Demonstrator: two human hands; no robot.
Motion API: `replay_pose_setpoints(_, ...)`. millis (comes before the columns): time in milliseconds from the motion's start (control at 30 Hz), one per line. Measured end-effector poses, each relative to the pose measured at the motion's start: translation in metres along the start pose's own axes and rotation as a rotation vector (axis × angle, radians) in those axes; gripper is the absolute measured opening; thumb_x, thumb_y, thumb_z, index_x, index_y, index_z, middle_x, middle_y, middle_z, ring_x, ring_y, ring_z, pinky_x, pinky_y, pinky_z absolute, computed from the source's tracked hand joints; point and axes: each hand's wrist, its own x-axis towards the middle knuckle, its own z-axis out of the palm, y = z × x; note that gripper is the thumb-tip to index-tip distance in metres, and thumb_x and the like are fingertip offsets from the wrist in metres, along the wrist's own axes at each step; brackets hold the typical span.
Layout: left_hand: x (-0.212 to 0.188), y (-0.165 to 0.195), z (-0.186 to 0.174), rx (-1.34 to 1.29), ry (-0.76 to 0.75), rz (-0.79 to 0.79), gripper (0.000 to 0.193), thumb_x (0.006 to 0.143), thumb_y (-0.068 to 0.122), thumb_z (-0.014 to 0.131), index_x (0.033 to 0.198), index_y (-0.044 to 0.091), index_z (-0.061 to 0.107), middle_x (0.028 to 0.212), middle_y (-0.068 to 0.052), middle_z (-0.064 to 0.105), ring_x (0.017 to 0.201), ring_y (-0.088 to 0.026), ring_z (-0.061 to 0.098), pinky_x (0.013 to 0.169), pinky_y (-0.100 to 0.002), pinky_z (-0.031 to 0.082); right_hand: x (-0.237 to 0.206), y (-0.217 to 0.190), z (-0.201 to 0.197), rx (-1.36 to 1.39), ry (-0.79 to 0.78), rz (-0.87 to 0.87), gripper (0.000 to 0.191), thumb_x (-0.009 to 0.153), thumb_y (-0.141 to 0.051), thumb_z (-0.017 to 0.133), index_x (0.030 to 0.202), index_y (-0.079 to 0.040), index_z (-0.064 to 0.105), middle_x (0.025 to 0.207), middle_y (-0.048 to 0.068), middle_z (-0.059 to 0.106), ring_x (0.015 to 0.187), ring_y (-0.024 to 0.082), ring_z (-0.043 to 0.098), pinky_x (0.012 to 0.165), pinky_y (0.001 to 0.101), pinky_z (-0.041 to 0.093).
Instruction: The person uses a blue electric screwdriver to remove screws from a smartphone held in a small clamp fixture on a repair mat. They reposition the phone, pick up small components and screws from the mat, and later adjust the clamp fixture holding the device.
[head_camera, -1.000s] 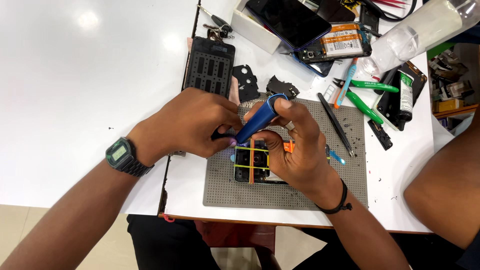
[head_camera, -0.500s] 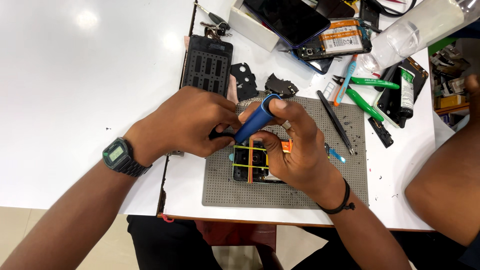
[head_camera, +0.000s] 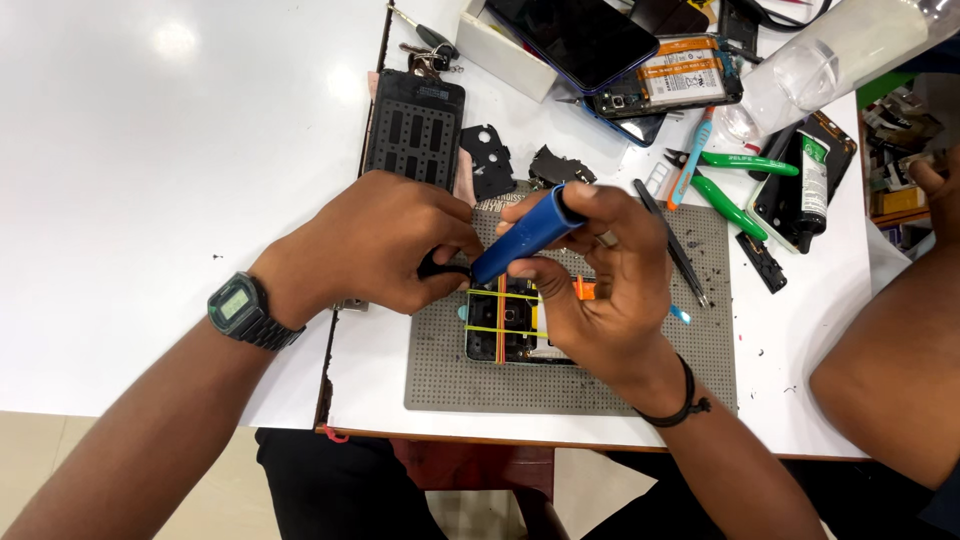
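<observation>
We grip the blue driver (head_camera: 525, 235) in our right hand (head_camera: 600, 290), fingers closed round its barrel, tip angled down at the phone (head_camera: 505, 325) on the grey mat (head_camera: 600, 380). Left hand (head_camera: 375, 245) pinches the driver's black tip end, steadying it. Phone sits banded with yellow and orange straps. Looks like mid screw work; next move calls for keeping the tip seated and turning gently.

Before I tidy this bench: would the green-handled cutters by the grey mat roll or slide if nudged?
The green-handled cutters lie flat with handles spread on the white table, so they would probably slide, not roll. The metal head looks heavier, so they may pivot around it. The smooth tabletop suggests little friction.
</observation>
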Motion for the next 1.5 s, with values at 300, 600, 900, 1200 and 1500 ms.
replay_pose_setpoints(300, 0.0, 0.002, -0.002, 0.041, -0.008, 0.014, 0.02, 0.069, 0.021, 0.083, 0.066, 0.006, 0.07, 0.068, -0.003, 0.066, 0.06, -0.027, 0.066, 0.054, -0.04, 0.049, 0.012, 0.001, -0.014, 0.202, -0.245, -0.031, 0.059, 0.108, 0.016, 0.049, 0.147, -0.024, 0.027, 0.122, 0.018, 0.063, 0.114, 0.025, 0.072, 0.1, 0.0364, 0.066)
replay_pose_setpoints(600, -0.001, 0.003, -0.002, -0.031, 0.039, 0.058, 0.028, 0.065, 0.023, 0.083, 0.086, 0.007, 0.075, 0.084, -0.004, 0.071, 0.069, -0.028, 0.069, 0.059, -0.04, 0.053, 0.012, 0.003, -0.017, 0.132, -0.256, -0.127, 0.06, 0.101, 0.012, 0.064, 0.142, -0.021, 0.034, 0.125, 0.015, 0.065, 0.113, 0.026, 0.072, 0.096, 0.0355, 0.067)
replay_pose_setpoints(900, -0.001, 0.002, -0.017, 0.071, 0.063, 0.061, 0.03, 0.064, 0.031, 0.082, 0.087, 0.013, 0.076, 0.081, -0.002, 0.07, 0.075, -0.025, 0.07, 0.063, -0.04, 0.054, 0.007, 0.001, -0.035, 0.048, 0.013, -0.108, 0.06, 0.095, 0.001, 0.079, 0.14, -0.016, 0.042, 0.121, 0.017, 0.07, 0.105, 0.025, 0.077, 0.082, 0.0345, 0.067)
replay_pose_setpoints(1200, 0.003, -0.007, -0.008, 0.231, 0.264, 0.052, 0.014, 0.083, 0.026, 0.079, 0.079, 0.013, 0.077, 0.072, 0.001, 0.066, 0.071, -0.019, 0.067, 0.062, -0.036, 0.052, 0.034, 0.0, -0.074, -0.458, 0.0, -0.114, 0.043, 0.089, -0.007, 0.085, 0.126, -0.01, 0.062, 0.11, 0.011, 0.075, 0.092, 0.02, 0.075, 0.074, 0.03, 0.06)
replay_pose_setpoints(1500, -0.002, -0.023, -0.006, 0.245, 0.522, -0.063, 0.009, 0.08, 0.018, 0.084, 0.077, 0.013, 0.077, 0.069, 0.0, 0.065, 0.058, -0.019, 0.062, 0.057, -0.034, 0.049, 0.032, 0.013, -0.064, -0.686, -0.399, 0.038, 0.041, 0.075, -0.015, 0.082, 0.115, -0.024, 0.075, 0.099, -0.002, 0.076, 0.08, 0.023, 0.071, 0.064, 0.0399, 0.054)
